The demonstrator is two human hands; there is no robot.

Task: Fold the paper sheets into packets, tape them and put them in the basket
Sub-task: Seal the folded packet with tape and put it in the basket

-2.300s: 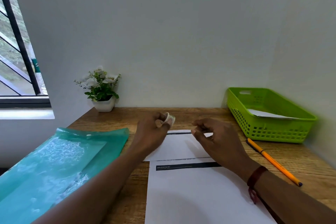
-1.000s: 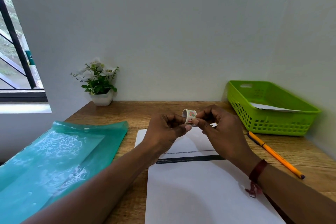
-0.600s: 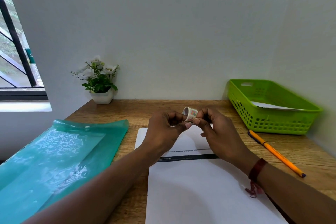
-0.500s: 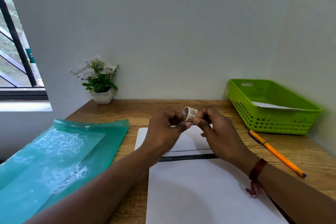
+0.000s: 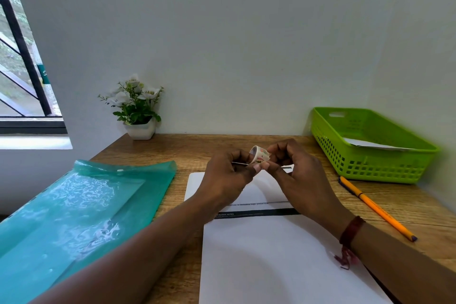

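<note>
Fingertips [image 5: 257,168] of both hands pinching tape roll [image 5: 259,155], raised above folded paper [image 5: 261,187]

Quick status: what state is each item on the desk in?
Tape roll: held up between both hands.
Left hand: pinching the roll.
Right hand: pinching the roll.
Folded paper: flat on desk, below hands.
Green basket: holds a white paper.
Orange pen: lying on desk.
Teal folder: lying flat.

pale wall [image 5: 246,32], barred window [image 5: 22,69], wooden desk [image 5: 187,148]
</note>
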